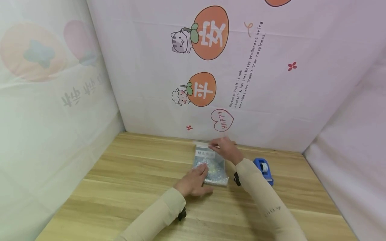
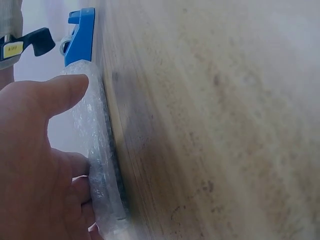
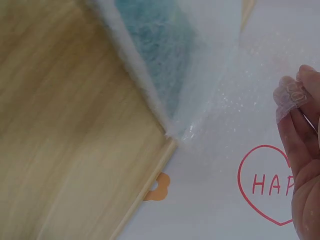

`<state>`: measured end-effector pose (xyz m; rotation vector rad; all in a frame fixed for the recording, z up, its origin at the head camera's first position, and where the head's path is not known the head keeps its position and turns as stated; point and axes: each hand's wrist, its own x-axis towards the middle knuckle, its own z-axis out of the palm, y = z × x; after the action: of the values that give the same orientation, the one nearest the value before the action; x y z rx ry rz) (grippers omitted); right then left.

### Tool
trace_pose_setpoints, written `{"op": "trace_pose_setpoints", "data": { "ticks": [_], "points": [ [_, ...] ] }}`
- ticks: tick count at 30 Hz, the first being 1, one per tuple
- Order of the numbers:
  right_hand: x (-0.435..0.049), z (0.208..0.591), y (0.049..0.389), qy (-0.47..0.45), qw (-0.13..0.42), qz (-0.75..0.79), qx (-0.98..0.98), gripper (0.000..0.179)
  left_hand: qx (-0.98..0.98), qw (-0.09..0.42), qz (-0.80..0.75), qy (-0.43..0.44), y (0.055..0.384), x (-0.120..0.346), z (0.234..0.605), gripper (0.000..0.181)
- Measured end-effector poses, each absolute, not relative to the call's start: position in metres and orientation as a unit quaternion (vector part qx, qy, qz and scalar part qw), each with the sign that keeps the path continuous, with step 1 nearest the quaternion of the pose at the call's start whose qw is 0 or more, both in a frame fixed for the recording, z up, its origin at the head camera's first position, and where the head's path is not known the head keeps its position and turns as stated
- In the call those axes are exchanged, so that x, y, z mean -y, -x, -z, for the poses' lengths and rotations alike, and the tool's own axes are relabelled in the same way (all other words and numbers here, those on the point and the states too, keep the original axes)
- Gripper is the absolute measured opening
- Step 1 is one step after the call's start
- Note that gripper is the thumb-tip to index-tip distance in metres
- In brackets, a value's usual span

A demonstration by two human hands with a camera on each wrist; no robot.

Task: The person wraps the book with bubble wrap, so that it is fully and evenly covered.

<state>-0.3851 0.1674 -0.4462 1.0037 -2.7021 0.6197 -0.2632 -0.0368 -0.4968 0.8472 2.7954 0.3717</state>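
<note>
A book with a blue-grey cover, wrapped in clear bubble wrap (image 1: 215, 174), lies on the wooden table near the wall. My left hand (image 1: 193, 180) rests on its near left part, thumb stretched out; in the left wrist view the fingers press along the bubble wrap (image 2: 100, 165). Above the far right corner, my right hand (image 1: 226, 149) pinches a piece of clear film (image 3: 291, 96) between thumb and fingertips. The film lies wrinkled over the fingertips, and I cannot tell whether it is tape or an edge of the wrap.
A blue tape dispenser (image 1: 263, 170) with a roll in it stands to the right of the book, beside my right forearm. White printed cloth (image 1: 156, 83) hangs as a wall behind the table, with more cloth at both sides. Wooden tabletop (image 1: 135, 174) spreads left of the book.
</note>
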Motion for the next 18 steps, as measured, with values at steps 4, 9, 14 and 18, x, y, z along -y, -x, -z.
{"op": "trace_pose_setpoints", "data": {
  "ticks": [4,9,14,18],
  "points": [
    [-0.169,0.451,0.377,-0.354,0.109,-0.187,0.910,0.014,-0.945,0.097,-0.127,-0.285,0.262,0.037,0.497,0.091],
    [-0.170,0.461,0.370,-0.374,0.127,-0.164,0.904,0.011,-0.945,0.092,-0.129,-0.287,0.262,0.036,0.498,0.092],
    [-0.171,0.473,0.367,-0.373,0.112,-0.158,0.907,0.010,-0.947,0.085,-0.121,-0.285,0.261,0.035,0.500,0.094],
    [-0.172,0.481,0.364,-0.377,0.115,-0.163,0.904,0.011,-0.948,0.087,-0.121,-0.281,0.261,0.035,0.500,0.096]
  ]
}}
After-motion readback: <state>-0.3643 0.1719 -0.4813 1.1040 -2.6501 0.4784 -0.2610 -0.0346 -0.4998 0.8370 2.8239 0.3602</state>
